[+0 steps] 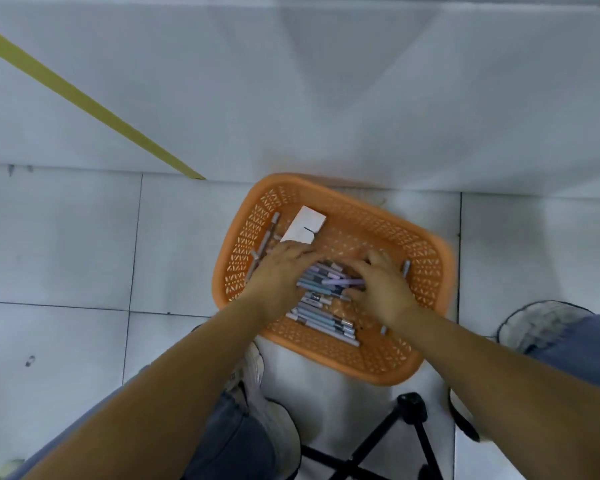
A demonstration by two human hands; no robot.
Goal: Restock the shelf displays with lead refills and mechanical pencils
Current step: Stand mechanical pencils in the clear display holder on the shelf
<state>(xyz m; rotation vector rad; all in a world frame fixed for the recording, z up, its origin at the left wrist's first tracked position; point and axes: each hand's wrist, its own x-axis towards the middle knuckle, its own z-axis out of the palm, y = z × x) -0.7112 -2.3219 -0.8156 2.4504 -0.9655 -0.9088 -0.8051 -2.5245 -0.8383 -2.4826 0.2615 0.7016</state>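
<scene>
An orange plastic basket (pixel 426 258) sits on the tiled floor below me. Inside lies a heap of mechanical pencils (pixel 321 311) in blue, grey and lilac, plus a small white box (pixel 305 223) near the far left corner. My left hand (pixel 279 275) rests on the left side of the heap, fingers curled over several pencils. My right hand (pixel 378 289) presses on the right side, fingers bent around the pencil ends. Both hands gather the same bundle between them. A few loose pencils (pixel 269 239) lie along the basket's left wall.
A white shelf base or panel (pixel 326 98) rises just behind the basket, with a yellow strip (pixel 84 98) running diagonally across it. A black tripod (pixel 409 431) stands on the floor near my feet. My shoes (pixel 541 323) flank the basket.
</scene>
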